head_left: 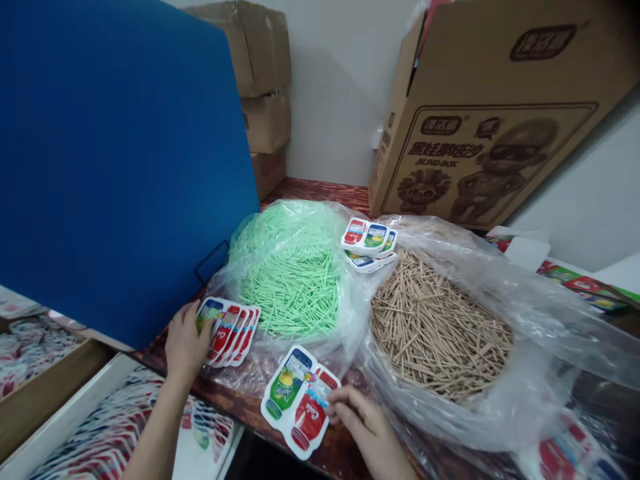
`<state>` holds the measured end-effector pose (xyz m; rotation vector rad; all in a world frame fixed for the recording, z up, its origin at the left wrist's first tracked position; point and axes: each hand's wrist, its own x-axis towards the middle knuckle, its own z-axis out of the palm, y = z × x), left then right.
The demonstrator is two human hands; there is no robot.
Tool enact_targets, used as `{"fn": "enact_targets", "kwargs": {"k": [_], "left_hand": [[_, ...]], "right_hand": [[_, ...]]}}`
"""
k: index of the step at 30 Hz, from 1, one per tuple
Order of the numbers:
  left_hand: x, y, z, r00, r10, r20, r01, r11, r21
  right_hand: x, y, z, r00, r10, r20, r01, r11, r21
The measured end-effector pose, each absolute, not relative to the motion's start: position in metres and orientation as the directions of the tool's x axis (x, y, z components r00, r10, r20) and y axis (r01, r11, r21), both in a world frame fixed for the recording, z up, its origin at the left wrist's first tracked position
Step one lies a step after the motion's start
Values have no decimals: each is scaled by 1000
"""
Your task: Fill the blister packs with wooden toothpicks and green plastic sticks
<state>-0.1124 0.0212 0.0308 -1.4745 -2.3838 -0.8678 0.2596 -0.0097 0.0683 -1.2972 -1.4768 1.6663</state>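
Note:
My left hand (187, 340) grips the left end of a fanned row of bottle-shaped printed cards (235, 337), which rests by the table's front edge. My right hand (367, 427) pinches the right edge of a single die-cut card (301, 400), printed with a green-and-blue drink bottle and a red cola bottle. Beyond the hands, a clear plastic bag lies open around a heap of light green sticks (295, 287). To its right, another bag holds a heap of brown sticks (440, 327). A small stack of similar cards (369, 241) lies between the two heaps.
A tall blue panel (125, 153) stands at the left. Behind the brown sticks is a big cardboard box (480, 133); more boxes (267, 73) are piled at the back. Lower left, a white box (115, 407) holds many cards. More printed packaging (575, 283) lies at the right.

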Motion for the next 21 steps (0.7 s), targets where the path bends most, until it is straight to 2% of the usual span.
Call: {"fn": "enact_targets", "kwargs": {"k": [4,7,10,12,14,17,21], "left_hand": [[-71,3,29,-450,646,617,883,216,417],[-29,-13,23,-376,648,663,892,60,447],[5,-26,10,-338,684,646,877,-20,480],[16,-31,1,-324,712,623,863,-48,503],[19,-33,-6,-330,725,604,847,-55,528],[15,-33,-11,-378,740,556,805,-33,592],[12,-32,-11,-429,753,499,749,-12,663]], "right_hand": [[240,25,84,-385,909,-159,222,-77,-972],[216,72,80,-258,966,7,262,77,-962],[196,120,71,-98,988,122,566,156,-809],[189,143,66,-66,988,141,718,145,-681],[190,154,61,-41,989,140,783,119,-610],[201,158,53,-11,992,122,792,83,-605],[215,156,45,-51,997,61,803,77,-590]]}}
